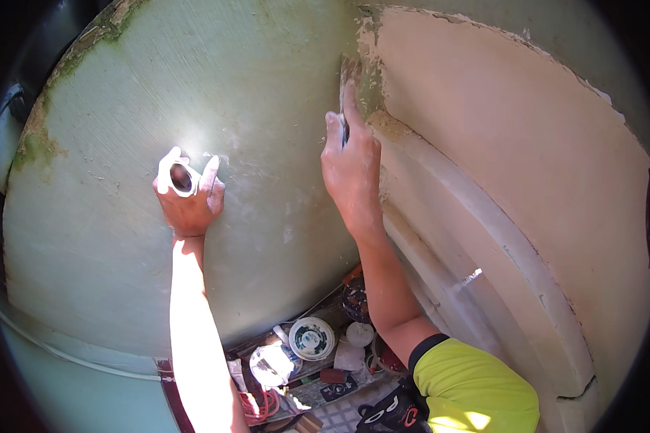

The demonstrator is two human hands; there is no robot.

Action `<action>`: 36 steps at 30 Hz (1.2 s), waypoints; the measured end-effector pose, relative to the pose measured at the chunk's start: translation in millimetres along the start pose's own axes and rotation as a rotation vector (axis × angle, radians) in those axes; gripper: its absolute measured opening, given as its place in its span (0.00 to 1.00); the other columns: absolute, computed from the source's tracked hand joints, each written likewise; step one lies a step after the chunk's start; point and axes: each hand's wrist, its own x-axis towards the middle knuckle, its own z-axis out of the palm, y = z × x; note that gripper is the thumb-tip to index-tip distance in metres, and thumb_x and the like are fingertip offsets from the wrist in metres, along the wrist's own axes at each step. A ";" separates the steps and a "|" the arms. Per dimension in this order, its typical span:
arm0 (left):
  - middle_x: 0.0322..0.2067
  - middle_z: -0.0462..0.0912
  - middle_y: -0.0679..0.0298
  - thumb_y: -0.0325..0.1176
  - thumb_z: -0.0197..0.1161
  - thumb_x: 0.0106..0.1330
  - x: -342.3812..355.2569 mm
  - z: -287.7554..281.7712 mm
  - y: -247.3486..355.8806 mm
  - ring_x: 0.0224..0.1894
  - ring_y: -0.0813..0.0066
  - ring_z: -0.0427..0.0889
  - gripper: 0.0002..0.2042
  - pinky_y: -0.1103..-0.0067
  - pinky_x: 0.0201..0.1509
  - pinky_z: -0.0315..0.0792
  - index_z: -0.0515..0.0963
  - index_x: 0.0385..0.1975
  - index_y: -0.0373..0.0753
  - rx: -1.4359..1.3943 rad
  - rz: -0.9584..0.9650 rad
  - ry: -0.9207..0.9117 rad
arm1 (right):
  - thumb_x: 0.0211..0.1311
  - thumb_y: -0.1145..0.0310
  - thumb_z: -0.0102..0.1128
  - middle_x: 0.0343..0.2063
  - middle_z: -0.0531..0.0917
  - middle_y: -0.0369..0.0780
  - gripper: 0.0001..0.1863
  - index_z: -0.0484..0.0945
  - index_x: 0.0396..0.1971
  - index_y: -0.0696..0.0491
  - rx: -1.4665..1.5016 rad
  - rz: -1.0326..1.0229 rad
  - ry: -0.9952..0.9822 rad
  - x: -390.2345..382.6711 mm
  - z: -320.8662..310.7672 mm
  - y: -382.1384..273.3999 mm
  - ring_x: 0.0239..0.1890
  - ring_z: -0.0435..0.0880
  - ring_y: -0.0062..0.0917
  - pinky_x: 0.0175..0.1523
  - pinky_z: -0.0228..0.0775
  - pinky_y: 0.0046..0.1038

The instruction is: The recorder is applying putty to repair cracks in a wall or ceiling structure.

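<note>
Pressing my left hand (189, 198) flat against the green curved wall (123, 238), I pinch a small white cup (180, 178) there, while my right hand (352, 162) clasps a putty knife (348, 94) at the beige filler edge (383, 123)

Below the curved green wall, a cluttered floor area holds a round white lidded tub (311, 338), a crumpled white plastic bag (269, 364) and a coil of orange cord (252, 406). A smaller white lid (360, 334) lies just beside the tub.
</note>
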 end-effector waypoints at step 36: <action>0.39 0.76 0.48 0.34 0.64 0.50 14.6 3.0 -4.1 0.44 0.42 0.77 0.25 0.49 0.43 0.73 0.72 0.52 0.49 -0.173 -0.031 -0.171 | 0.63 0.73 0.58 0.36 0.77 0.54 0.30 0.65 0.67 0.52 -0.238 0.120 -0.462 -70.8 -94.3 -8.8 0.39 0.79 0.46 0.49 0.72 0.38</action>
